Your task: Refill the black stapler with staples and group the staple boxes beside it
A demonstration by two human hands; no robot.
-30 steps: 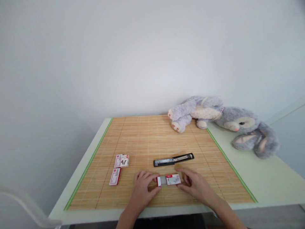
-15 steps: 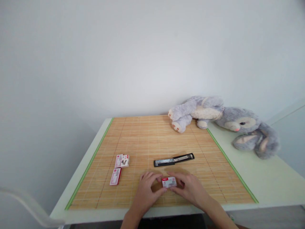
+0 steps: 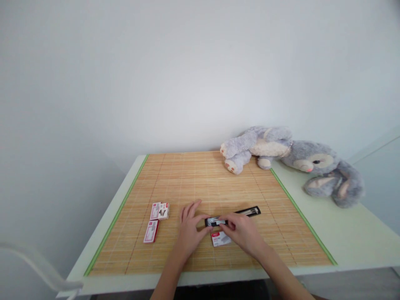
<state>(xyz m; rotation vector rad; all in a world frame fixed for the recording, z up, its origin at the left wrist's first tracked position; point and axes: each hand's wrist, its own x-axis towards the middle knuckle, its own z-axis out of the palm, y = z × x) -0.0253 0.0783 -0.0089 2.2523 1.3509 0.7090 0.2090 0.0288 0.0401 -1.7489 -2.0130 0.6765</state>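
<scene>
A black stapler [image 3: 251, 211] lies folded wide open on the bamboo mat, its metal channel facing up. My left hand [image 3: 190, 229] has its thumb and index finger closed on the stapler's left end, the other fingers stretched out over the mat. Over the channel, my right hand [image 3: 242, 231] pinches a small grey strip of staples [image 3: 220, 222]. Its fingers cover the middle of the stapler. Just in front, a red-and-white staple box [image 3: 219, 238] lies flat, its right end partly behind my right hand.
At the left are several small red-and-white boxes, including one with a dark picture [image 3: 163, 211] and one nearer me [image 3: 151, 231]. A grey plush rabbit [image 3: 271, 148] lies across the mat's back right corner. The bamboo mat [image 3: 187, 179] covers much of the white table [image 3: 353, 241].
Both hands have left the staple box and moved forward to the stapler. A strip of staples is now in my right hand. The stapler has shifted slightly right and towards me.
</scene>
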